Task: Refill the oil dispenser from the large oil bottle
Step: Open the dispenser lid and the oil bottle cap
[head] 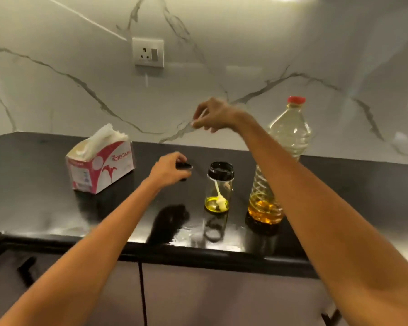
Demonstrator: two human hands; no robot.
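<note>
1. Table (45, 208): dark and glossy, spanning the middle band of the frame, under a marble-look wall. It carries every task item.

2. Large oil bottle (269, 203): stands upright right of centre, red cap (296, 100) on, amber oil only in its lowest part. The right forearm crosses in front of it. Long axis vertical.

3. Oil dispenser (218, 189): clear, upright, just left of the large bottle and apart from it. Black collar at the top, a pale tube inside leaning down into a shallow yellow pool at the bottom (nearly empty). The mouth looks open, judged from the collar's rim.

4. Right hand (213, 115): raised in the upper centre, above and behind the dispenser, fingers curled in a pinch. Whether it pinches something small and pale I cannot tell; blur hides it.

5. Left hand (170, 169): low over the table, left of the dispenser, fingers curled round a small black lid (184, 166) (probably the dispenser's top).

6. Key relation: the large bottle lies below and to the right of the right hand, and its cap is at about that hand's height. The right hand is the nearer one. Judgement: the bottle is still capped, so uncapping precedes any pour.

7. Tissue box (101, 165): centre left, not involved.
</note>
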